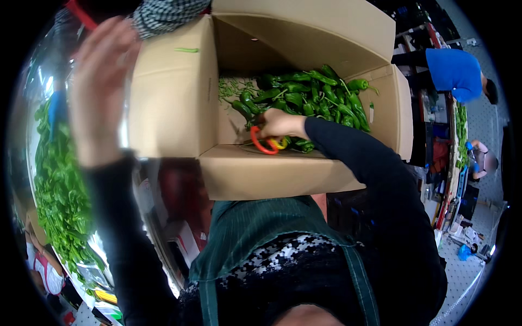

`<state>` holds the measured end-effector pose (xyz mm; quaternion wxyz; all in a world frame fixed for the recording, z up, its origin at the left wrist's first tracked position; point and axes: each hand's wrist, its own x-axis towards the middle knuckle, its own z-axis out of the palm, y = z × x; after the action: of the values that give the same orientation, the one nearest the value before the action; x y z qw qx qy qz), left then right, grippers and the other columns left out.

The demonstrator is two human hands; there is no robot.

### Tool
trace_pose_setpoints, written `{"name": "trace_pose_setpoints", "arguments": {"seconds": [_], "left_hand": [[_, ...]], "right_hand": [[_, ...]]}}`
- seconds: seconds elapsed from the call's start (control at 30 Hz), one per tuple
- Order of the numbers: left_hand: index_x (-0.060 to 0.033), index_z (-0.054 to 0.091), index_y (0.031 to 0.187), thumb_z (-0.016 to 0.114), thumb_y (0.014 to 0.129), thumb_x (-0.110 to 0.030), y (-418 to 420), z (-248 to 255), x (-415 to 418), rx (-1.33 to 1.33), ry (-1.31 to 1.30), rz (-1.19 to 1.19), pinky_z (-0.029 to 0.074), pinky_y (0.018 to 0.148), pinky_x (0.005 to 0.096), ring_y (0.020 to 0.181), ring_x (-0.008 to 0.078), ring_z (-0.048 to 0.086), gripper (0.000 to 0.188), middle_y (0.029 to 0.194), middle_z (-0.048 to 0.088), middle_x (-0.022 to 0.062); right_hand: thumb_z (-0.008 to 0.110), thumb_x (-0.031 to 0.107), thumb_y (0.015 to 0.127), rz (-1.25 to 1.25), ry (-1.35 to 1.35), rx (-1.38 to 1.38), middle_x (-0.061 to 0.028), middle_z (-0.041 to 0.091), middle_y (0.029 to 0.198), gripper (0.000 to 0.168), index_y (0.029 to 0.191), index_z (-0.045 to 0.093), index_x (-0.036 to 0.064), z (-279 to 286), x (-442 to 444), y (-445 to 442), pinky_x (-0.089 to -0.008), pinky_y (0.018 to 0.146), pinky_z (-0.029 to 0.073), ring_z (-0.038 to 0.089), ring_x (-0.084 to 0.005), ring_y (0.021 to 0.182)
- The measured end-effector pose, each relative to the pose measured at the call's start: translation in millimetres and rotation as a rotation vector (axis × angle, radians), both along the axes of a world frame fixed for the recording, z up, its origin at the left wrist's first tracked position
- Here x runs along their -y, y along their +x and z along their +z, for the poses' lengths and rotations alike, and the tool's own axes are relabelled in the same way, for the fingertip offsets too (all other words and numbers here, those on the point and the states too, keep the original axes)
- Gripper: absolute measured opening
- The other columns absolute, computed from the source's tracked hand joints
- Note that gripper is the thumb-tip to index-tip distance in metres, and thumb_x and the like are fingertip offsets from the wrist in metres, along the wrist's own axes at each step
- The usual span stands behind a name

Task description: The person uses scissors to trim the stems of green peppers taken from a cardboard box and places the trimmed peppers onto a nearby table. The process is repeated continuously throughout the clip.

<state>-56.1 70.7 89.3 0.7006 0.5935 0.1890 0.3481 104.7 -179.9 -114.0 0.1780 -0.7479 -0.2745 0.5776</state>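
Before me is an open cardboard box (293,173) holding a heap of green peppers (314,93). My right hand (281,124) is down inside it, at the near left side of the heap. It grips a pair of scissors by what look like red-orange and yellow handle loops (263,142); the blades are hidden. Whether the fingers also hold a pepper cannot be seen. My left hand (104,77) is raised left of the box, above its side flap, and blurred by motion. Its fingers are stretched out, and nothing shows in them.
Cut green stems (234,87) lie on the box floor, and one stem piece (186,50) on the left flap. More green peppers (61,183) cover a table at left. A person in blue (454,71) and a seated person (483,161) are at right. A checkered sleeve (167,16) is at the top.
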Motion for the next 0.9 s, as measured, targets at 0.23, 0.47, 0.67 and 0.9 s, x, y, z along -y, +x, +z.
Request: {"name": "trace_pose_setpoints", "arguments": {"seconds": [0.23, 0.47, 0.67, 0.9], "left_hand": [[0.0062, 0.050, 0.121, 0.061, 0.090, -0.006, 98.5, -79.0, 93.5, -0.031, -0.452, -0.224, 0.050, 0.090, 0.0311, 0.098, 0.0210, 0.062, 0.035, 0.112, 0.062, 0.0173], [0.0019, 0.052, 0.123, 0.058, 0.092, -0.007, 106.2, -106.9, 89.2, -0.245, -0.493, -0.180, 0.049, 0.094, 0.0312, 0.104, 0.0183, 0.060, 0.033, 0.120, 0.060, 0.0143], [0.0003, 0.053, 0.123, 0.058, 0.093, -0.008, 112.8, -109.1, 94.8, -0.250, -0.518, -0.257, 0.049, 0.093, 0.0302, 0.102, 0.0157, 0.060, 0.032, 0.119, 0.061, 0.0122], [-0.0016, 0.055, 0.121, 0.058, 0.094, -0.011, 128.9, -114.3, 117.3, -0.277, -0.565, -0.434, 0.049, 0.092, 0.0295, 0.099, 0.0142, 0.061, 0.029, 0.114, 0.063, 0.0102]], "right_hand": [[0.077, 0.029, 0.070, 0.141, -0.017, 0.157, -0.0216, 0.068, 0.094, 0.048, 0.100, 0.065, -0.006, -103.5, -40.7, -45.0, -0.0378, 0.076, 0.053, 0.067, -0.0304, 0.089], [0.064, 0.023, 0.079, 1.000, 0.227, 0.315, -0.0174, 0.068, 0.098, 0.024, 0.096, 0.068, 0.007, -112.6, -53.6, -48.4, -0.0389, 0.077, 0.052, 0.065, -0.0318, 0.095], [0.065, 0.029, 0.083, 0.174, 0.272, 0.540, -0.0209, 0.065, 0.108, 0.041, 0.114, 0.064, 0.002, 59.0, 70.6, 99.4, -0.0399, 0.091, 0.049, 0.062, -0.0340, 0.102], [0.063, 0.016, 0.083, 0.069, -0.408, 0.908, -0.0222, 0.064, 0.108, 0.025, 0.101, 0.062, 0.000, 26.5, 168.5, 176.6, -0.0434, 0.088, 0.051, 0.063, -0.0358, 0.103]]}}
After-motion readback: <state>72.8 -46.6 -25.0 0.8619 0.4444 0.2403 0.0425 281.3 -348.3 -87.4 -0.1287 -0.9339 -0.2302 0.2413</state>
